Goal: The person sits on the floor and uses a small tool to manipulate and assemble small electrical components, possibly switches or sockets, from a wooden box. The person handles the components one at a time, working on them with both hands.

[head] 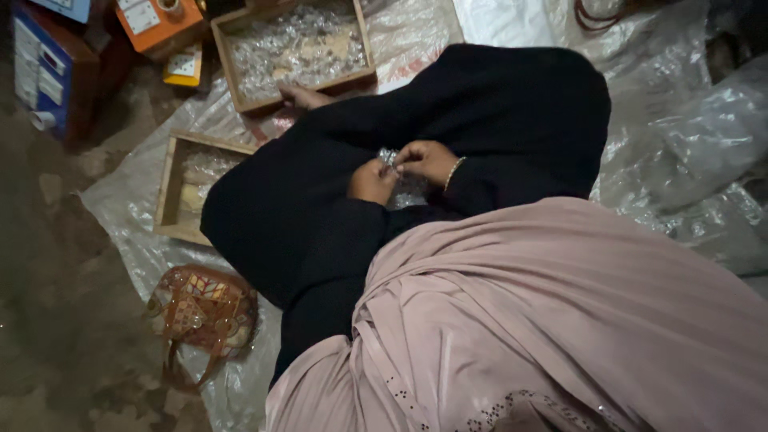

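My two hands meet in my lap over black cloth. My left hand [372, 182] and my right hand [428, 160], which wears a thin bangle at the wrist, both pinch a small clear plastic packet [390, 158]. More crinkled clear plastic [410, 192] lies in the lap just under the hands. What the packet holds is too small and dim to tell. A pale pink shawl [544, 320] covers the lower right of the view.
Two shallow wooden trays with clear plastic packets sit on a plastic sheet: one at the top [296, 50], one at the left [186, 188]. A patterned handbag [204, 310] lies lower left. Coloured boxes [48, 68] stand top left. A bare foot [304, 98] shows by the top tray.
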